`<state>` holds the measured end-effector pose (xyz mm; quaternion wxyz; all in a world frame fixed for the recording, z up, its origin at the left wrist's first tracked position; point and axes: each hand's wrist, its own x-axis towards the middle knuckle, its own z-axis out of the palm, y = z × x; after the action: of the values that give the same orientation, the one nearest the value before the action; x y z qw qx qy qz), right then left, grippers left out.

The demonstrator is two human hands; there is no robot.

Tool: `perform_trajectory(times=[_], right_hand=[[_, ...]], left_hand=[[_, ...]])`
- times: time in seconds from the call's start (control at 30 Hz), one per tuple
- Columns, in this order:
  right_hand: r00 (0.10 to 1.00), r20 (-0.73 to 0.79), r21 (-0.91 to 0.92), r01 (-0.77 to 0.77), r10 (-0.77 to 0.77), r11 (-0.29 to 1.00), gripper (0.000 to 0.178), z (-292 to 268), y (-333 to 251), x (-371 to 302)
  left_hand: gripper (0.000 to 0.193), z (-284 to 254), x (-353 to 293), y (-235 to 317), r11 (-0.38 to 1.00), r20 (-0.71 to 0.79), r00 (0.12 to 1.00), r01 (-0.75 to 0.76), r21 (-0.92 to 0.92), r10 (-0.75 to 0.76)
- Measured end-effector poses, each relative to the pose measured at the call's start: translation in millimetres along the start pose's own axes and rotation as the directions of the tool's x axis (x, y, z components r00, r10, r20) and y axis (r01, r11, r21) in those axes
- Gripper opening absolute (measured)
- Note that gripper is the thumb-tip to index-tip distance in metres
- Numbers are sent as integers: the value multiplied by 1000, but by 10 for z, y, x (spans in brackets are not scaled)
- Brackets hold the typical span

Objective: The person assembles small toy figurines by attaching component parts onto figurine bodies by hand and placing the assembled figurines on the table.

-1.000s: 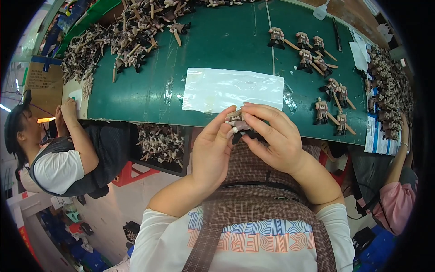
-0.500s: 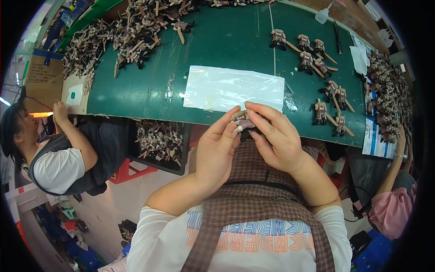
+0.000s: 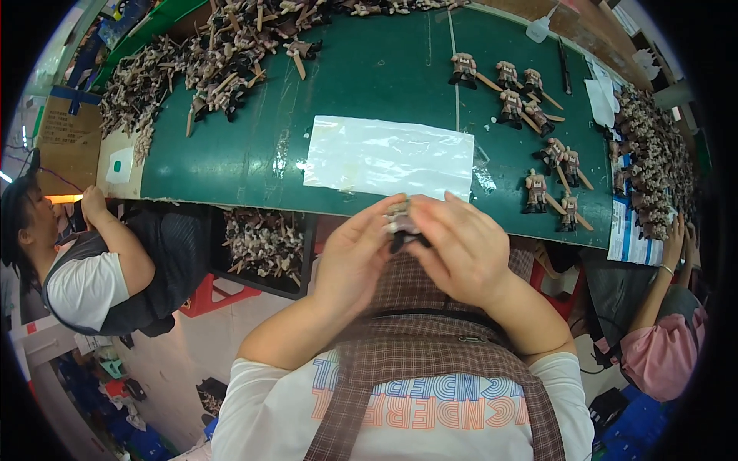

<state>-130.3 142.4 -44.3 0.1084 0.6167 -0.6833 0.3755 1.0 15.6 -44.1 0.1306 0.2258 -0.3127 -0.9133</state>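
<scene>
Between my two hands is a small toy figure [image 3: 403, 220] with a pinkish-brown body and black lower part, held at the table's near edge. My left hand [image 3: 355, 250] grips it with thumb and fingers from the left side. My right hand [image 3: 467, 246] is closed on it from the other side, its fingers blurred by motion. Just beyond my hands, a white plastic sheet [image 3: 390, 157] lies flat on the green table [image 3: 369, 69]. To the right, several similar figures [image 3: 536, 190] lie spaced out, some with tan wooden sticks.
A big heap of figures [image 3: 223, 65] covers the far left, and another pile [image 3: 653, 154] lies at the right edge. A black crate [image 3: 265, 246] of figures stands below the table. One co-worker [image 3: 92, 253] sits at left; another's arm [image 3: 665, 288] reaches in at right. A small white bottle [image 3: 538, 29] stands at the back.
The figure has been turned more upright between my hands, and my right-hand fingers have shifted on it. The whole view has moved slightly.
</scene>
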Motion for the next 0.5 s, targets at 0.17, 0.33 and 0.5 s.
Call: perform_trajectory(times=[0.17, 0.33, 0.5], right_hand=[[968, 250, -62, -6, 21, 998, 69, -352, 190, 445], [988, 95, -351, -81, 122, 933, 39, -44, 1602, 1199], [954, 183, -347, -165, 239, 923, 25, 348, 2097, 2057]], left_hand=[[41, -714, -215, 517, 964, 175, 979, 60, 261, -108], [34, -1610, -346, 862, 878, -218, 976, 126, 462, -26], [33, -2500, -333, 879, 374, -374, 840, 226, 899, 392]])
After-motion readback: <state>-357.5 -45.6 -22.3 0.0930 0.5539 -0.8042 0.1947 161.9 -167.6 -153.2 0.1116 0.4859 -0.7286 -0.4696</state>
